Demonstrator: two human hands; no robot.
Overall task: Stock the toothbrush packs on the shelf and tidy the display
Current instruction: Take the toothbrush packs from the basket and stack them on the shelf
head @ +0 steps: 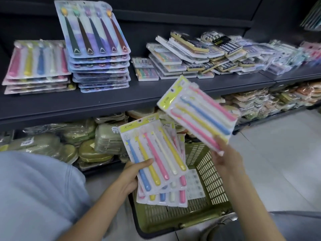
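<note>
Head view shows the left hand (133, 173) gripping a fan of toothbrush packs (154, 159) above the green basket (210, 178), the right hand (225, 157) pinching one pack (199, 112) by its bottom edge, bare shelf edge (121, 100) beyond.

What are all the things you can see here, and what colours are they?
Pastel toothbrush packs with yellow-green header cards: several, fanned in the left hand over the basket.
Single pastel toothbrush pack: one, pink, blue and yellow brushes, held up in the right hand.
Olive-green plastic slotted basket: one, on the floor.
Dark grey shelf: one, above the basket.
Blue-purple packs of dark-handled toothbrushes: tall stack, top one propped upright, shelf left.
Pink-backed packs of pastel toothbrushes: short stack, far left.
Flat boxed packs: many, untidy heap, shelf right.
Green bagged goods: many, lower shelf.
Left hand: grips the fanned packs.
Right hand: pinches the single pack.
</note>
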